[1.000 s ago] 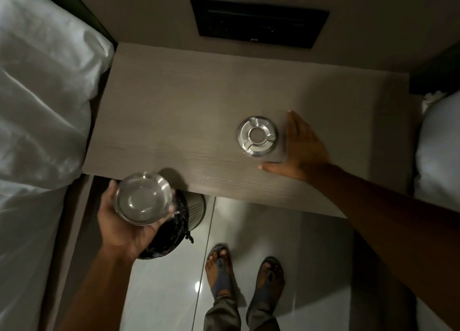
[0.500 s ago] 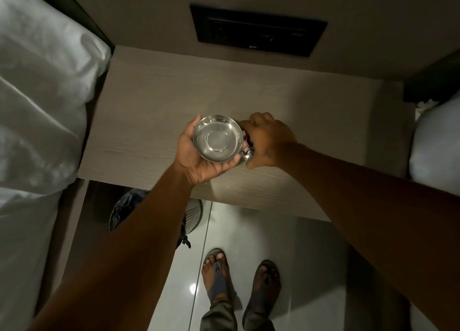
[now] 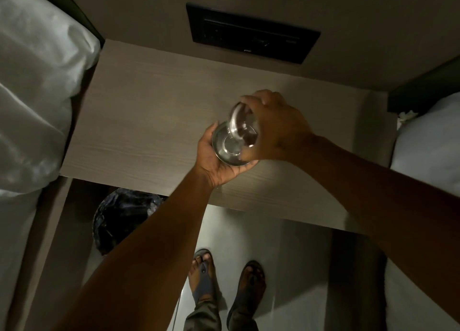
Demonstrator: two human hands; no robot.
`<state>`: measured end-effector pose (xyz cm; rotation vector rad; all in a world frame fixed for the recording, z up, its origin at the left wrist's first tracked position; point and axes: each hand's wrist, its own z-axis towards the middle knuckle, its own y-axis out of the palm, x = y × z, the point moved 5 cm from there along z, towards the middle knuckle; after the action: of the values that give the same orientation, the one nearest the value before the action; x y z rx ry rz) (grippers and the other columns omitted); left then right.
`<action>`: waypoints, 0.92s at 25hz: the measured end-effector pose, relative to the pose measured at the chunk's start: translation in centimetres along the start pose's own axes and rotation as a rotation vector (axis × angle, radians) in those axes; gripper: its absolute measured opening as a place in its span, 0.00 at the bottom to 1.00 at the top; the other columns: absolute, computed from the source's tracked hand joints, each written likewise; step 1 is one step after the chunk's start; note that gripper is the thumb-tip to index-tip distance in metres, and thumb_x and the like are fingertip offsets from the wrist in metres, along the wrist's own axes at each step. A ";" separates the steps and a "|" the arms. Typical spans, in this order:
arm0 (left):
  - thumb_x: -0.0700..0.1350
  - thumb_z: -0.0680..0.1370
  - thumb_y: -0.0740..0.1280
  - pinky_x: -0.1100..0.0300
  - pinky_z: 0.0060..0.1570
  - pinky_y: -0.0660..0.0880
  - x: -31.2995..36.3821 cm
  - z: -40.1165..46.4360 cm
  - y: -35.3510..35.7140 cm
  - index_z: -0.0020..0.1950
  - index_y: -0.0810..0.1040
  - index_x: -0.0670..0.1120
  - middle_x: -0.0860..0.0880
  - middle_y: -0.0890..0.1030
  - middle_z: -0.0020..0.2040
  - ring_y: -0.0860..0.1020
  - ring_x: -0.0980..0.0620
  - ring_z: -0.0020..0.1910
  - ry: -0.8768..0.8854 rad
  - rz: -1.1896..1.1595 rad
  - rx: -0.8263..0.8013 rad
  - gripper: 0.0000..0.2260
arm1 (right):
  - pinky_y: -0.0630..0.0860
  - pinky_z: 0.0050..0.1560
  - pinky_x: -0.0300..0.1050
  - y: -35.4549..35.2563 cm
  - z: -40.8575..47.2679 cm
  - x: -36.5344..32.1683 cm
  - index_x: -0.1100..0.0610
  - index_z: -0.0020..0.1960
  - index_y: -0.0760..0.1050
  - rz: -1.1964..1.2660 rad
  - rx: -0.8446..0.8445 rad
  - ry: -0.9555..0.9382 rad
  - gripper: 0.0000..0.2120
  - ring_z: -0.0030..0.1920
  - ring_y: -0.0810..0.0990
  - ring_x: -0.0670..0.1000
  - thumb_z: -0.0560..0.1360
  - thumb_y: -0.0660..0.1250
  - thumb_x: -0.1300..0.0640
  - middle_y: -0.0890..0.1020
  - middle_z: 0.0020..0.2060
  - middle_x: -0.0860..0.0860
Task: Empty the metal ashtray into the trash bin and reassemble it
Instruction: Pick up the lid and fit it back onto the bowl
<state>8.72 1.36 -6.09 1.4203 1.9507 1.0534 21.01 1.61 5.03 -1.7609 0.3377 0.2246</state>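
Observation:
The shiny metal ashtray bowl rests in my left hand, held from below above the front middle of the wooden bedside table. Its inside looks bare. My right hand grips the ashtray's metal ring lid from above. The lid is tilted on edge, its lower rim inside or touching the bowl. The trash bin, lined with a black bag, stands on the floor under the table's front left edge, partly hidden by my left forearm.
White bedding lies at the left and a white pillow at the right. A black wall panel sits above the table. My sandalled feet stand on the glossy floor below.
My left hand brought the bowl up from over the bin to above the table. My right hand picked the lid off the table and now tilts it over the bowl.

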 end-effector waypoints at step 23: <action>0.61 0.77 0.67 0.47 0.75 0.63 -1.4 2.1 0.1 0.62 0.81 0.40 0.40 0.80 0.62 0.73 0.43 0.69 0.095 -0.156 -0.026 0.27 | 0.74 0.51 0.52 3.7 0.7 -1.8 0.54 0.72 0.65 -0.137 -0.165 0.089 0.49 0.60 0.73 0.58 0.57 0.78 0.38 0.74 0.61 0.57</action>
<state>10.89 0.68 -7.26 1.2028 2.0703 1.0874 18.06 1.82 2.05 -1.9522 0.2672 0.0778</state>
